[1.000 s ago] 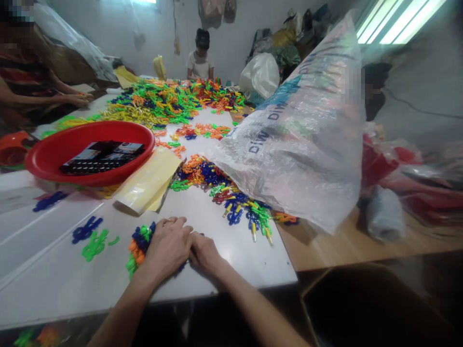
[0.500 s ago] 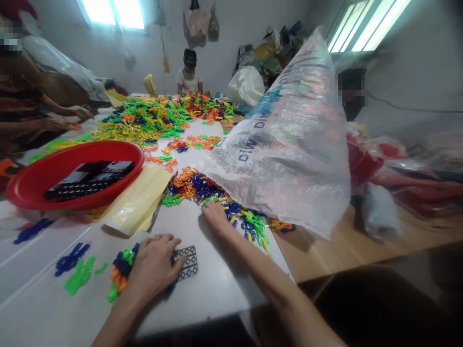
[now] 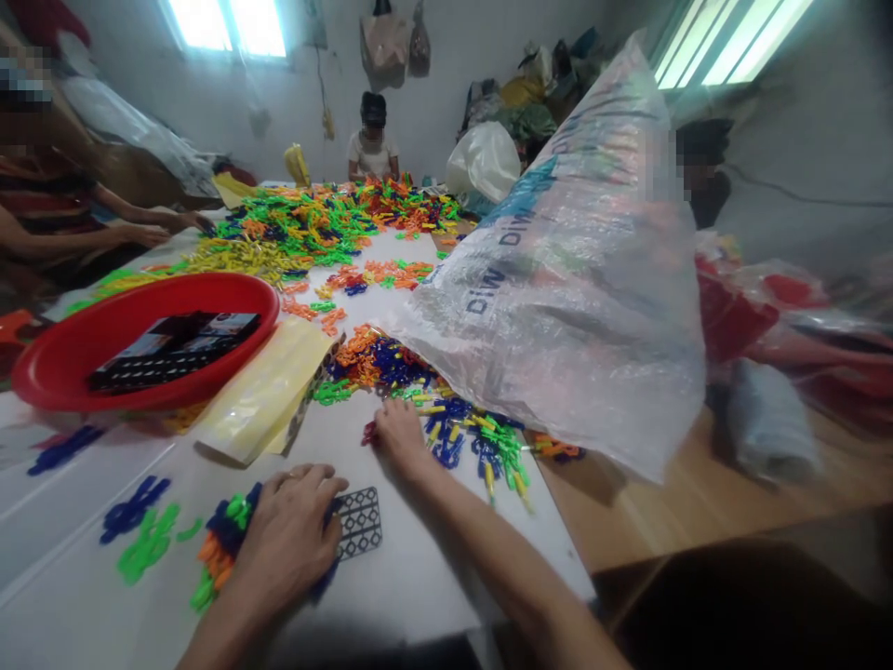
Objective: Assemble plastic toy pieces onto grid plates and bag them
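Observation:
My left hand rests on the white table, fingers curled over a small bunch of blue, orange and green plastic pieces and the left edge of a dark patterned card. What lies under its palm is hidden. My right hand is farther forward, with its fingers closed around a small dark red piece. Just beyond it lies a pile of orange and blue pieces. Blue, green and yellow pieces spread to its right.
A red basin holding printed sheets stands at the left, beside a yellow sheet. A big white sack leans over the table's right side. Several people sit around; a heap of coloured pieces covers the far end.
My right hand has pulled back slightly from the pile, and a dark red piece now shows at its fingers. The view has shifted a little. My left hand has stayed over the card's edge.

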{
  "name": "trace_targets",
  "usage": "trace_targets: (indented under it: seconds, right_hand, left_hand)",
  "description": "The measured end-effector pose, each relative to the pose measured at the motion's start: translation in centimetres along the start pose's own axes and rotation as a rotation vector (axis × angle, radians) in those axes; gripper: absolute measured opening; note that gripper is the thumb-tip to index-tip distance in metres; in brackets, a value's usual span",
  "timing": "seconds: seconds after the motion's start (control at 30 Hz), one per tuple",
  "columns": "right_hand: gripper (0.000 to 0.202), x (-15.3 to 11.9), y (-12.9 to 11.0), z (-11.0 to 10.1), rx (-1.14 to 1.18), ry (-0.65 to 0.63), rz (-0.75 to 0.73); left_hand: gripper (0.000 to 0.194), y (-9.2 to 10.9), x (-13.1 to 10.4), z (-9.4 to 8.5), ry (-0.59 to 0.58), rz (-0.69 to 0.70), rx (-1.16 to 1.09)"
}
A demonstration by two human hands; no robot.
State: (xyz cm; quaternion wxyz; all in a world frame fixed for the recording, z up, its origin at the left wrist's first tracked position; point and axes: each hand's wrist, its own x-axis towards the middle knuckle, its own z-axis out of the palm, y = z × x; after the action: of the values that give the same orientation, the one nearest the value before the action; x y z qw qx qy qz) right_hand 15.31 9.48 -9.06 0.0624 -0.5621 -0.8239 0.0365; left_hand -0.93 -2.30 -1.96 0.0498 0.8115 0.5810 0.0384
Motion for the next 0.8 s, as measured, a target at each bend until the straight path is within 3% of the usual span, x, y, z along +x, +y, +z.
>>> trace_targets:
  seconds: [0.07, 0.13, 0.27, 0.33, 0.4, 0.53, 0.7, 0.8]
  right_hand:
    - [0.019, 0.1, -2.3, 0.8, 0.034, 0.043, -0.067]
    - [0.021, 0.4, -2.3, 0.6, 0.043, 0.045, -0.052]
    - [0.029, 1.5, 3.4, -1.2, -0.059, -0.030, 0.211]
    - [0.029, 1.8, 5.9, -1.9, -0.088, -0.064, 0.260]
    - [0.031, 1.8, 6.8, -2.0, -0.088, -0.085, 0.224]
    - [0.035, 0.7, 6.4, -1.5, -0.066, -0.122, 0.146]
    - [0.031, -0.9, 6.6, -1.4, -0.024, -0.188, 0.073]
    - [0.023, -1.5, 6.1, -2.5, -0.008, -0.194, 0.052]
  left_hand:
    - [0.031, 0.0, 0.0, 0.0, -0.005, 0.001, -0.006]
    - [0.031, 0.0, 0.0, -0.1, -0.011, -0.001, -0.015]
    - [0.031, -0.1, 0.0, -0.2, -0.017, 0.006, -0.028]
    - [0.032, 0.0, 0.0, -0.3, -0.017, 0.005, -0.027]
    - [0.032, 0.0, 0.0, -0.3, -0.018, -0.001, -0.021]
    - [0.031, 0.1, -0.3, -0.4, -0.005, 0.010, -0.018]
    - [0.036, 0.2, -0.5, -0.6, 0.224, -0.024, 0.017]
    - [0.035, 0.2, -0.3, -0.5, 0.162, -0.020, 0.072]
